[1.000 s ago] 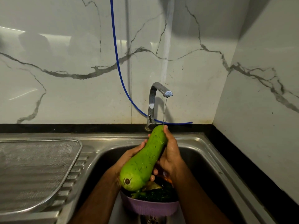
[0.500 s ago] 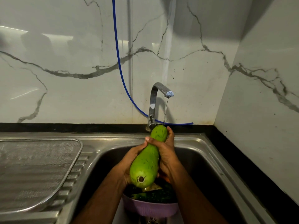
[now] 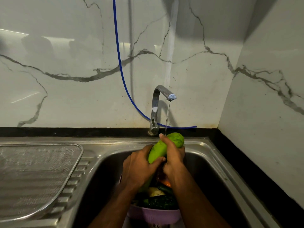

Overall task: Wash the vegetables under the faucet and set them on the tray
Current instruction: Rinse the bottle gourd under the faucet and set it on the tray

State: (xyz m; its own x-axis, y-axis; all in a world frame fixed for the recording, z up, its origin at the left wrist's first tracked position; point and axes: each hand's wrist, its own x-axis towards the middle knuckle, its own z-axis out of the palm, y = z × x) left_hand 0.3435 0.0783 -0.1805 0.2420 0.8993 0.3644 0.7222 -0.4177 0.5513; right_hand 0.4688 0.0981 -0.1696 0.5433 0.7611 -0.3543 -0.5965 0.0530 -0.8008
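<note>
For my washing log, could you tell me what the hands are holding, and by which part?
Both hold the green gourd under the faucet: the left hand grips its lower part, the right hand wraps its middle.

A home kitchen is indicated: a steel sink [image 3: 218, 163] with ribbed drainboard [image 3: 79, 175] at lower left, a running faucet [image 3: 158, 102] at centre, marble-look wall tiles [image 3: 65, 46] above, and a black counter [image 3: 256, 163] edge.

Dim overall, glare streaks on wall tiles [image 3: 49, 63]; wide-angle edge bending
</note>
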